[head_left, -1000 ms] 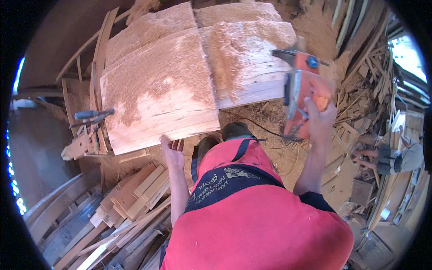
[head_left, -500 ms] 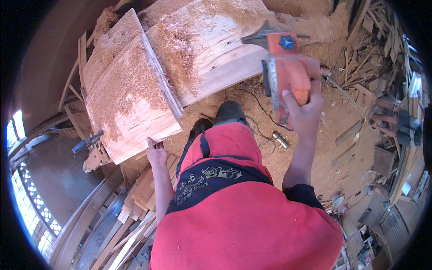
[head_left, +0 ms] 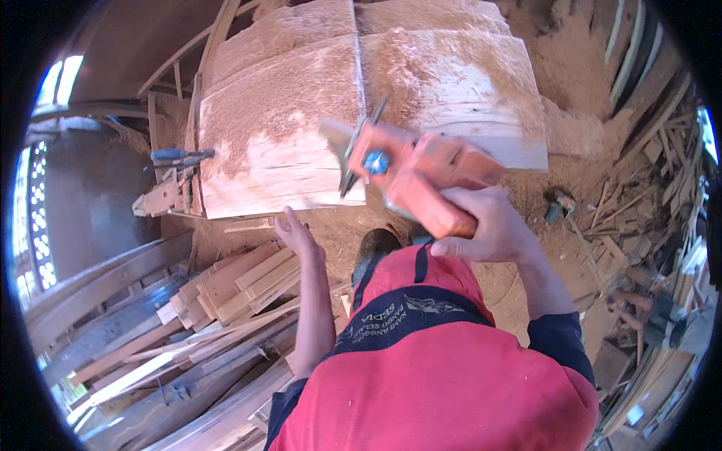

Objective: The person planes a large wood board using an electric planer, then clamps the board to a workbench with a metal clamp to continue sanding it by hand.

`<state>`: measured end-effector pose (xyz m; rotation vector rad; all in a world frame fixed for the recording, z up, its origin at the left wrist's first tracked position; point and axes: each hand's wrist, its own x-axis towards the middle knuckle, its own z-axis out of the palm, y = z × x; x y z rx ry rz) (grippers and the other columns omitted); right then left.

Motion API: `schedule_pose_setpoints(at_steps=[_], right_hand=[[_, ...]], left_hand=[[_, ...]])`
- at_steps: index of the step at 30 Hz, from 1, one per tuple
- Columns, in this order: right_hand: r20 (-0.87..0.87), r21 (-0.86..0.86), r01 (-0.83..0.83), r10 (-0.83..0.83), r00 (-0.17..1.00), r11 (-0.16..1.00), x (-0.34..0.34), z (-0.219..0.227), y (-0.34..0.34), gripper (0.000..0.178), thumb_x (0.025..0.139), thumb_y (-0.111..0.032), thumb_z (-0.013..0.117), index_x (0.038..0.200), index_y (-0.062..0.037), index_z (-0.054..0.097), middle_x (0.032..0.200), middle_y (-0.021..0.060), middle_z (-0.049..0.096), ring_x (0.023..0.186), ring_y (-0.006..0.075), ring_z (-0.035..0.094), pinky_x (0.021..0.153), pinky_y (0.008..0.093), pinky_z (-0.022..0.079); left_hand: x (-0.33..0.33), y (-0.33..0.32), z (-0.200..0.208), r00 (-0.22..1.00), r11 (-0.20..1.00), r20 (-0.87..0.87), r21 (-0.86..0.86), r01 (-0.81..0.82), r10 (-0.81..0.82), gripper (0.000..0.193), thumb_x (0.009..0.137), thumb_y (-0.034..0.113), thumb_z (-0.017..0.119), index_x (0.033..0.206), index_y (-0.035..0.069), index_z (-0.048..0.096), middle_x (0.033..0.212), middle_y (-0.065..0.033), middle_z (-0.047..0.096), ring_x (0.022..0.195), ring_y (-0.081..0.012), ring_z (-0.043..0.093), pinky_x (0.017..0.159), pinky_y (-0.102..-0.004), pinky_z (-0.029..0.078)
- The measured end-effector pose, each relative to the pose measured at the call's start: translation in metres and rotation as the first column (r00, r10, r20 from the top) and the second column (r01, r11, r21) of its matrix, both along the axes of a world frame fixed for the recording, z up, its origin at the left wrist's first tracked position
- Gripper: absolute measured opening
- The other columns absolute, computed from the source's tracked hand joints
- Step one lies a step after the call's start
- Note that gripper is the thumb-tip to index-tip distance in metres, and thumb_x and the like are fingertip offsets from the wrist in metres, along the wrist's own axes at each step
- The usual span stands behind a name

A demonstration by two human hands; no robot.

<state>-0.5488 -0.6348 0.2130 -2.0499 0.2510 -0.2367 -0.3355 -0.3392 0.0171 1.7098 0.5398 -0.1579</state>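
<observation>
My right hand (head_left: 485, 218) grips the rear handle of an orange electric hand planer (head_left: 429, 180) with a blue front knob. The planer is slightly blurred, its front end over the near edge of a pale wooden panel (head_left: 316, 180). My left hand (head_left: 299, 234) is just below that near edge, fingers extended and apart, holding nothing; whether a fingertip touches the edge I cannot tell. Shavings cover much of the panel and a second panel (head_left: 481, 113) to its right.
A blue-handled tool (head_left: 180, 155) lies at the panel's left side, above a wooden block (head_left: 162, 197). Stacked planks (head_left: 233, 282) fill the lower left. Scrap wood (head_left: 647, 180) piles up at right, where another person (head_left: 639, 308) is partly visible. Shavings cover the floor.
The planer in my right hand has swung left and turned, from beyond the right panel to the left panel's near edge. My left hand has dropped from its grip on that edge. The view has shifted.
</observation>
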Motion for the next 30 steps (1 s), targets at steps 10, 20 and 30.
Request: schedule_pose_setpoints(at_steps=[10,20,30], right_hand=[[-0.337,-0.071,-0.511,0.462,0.821,0.857,0.049,-0.036,0.079,0.059,0.087,-0.059,0.065,0.113,-0.0062,0.070,0.091,0.0221,0.069,0.088,0.0383,0.069,0.076,0.0453,0.053],[-0.264,-0.007,-0.420,0.404,0.876,0.907,0.047,-0.064,0.045,0.055,0.090,-0.046,0.066,0.127,-0.0058,0.064,0.125,0.0170,0.066,0.103,0.0337,0.068,0.092,0.0414,0.052],[-0.397,0.066,-0.499,0.482,0.781,0.864,0.066,-0.062,0.032,0.061,0.088,-0.044,0.067,0.135,-0.0068,0.059,0.131,0.0163,0.063,0.118,0.0358,0.062,0.102,0.0423,0.046]], left_hand=[[-0.122,0.032,0.036,0.956,0.962,0.133,-0.043,0.270,-0.263,0.069,0.101,0.038,0.060,0.145,-0.010,0.036,0.137,-0.0211,0.049,0.121,-0.0256,0.053,0.106,-0.0381,0.041],[-0.120,-0.018,-0.004,0.951,0.959,0.126,0.033,0.281,-0.283,0.078,0.083,0.033,0.081,0.135,-0.013,0.048,0.123,-0.0234,0.062,0.115,-0.0270,0.059,0.102,-0.0371,0.045],[-0.120,-0.029,-0.026,0.973,0.973,0.070,-0.054,0.225,-0.221,0.089,0.081,0.035,0.084,0.141,-0.015,0.041,0.144,-0.0287,0.045,0.134,-0.0315,0.045,0.113,-0.0408,0.035]])
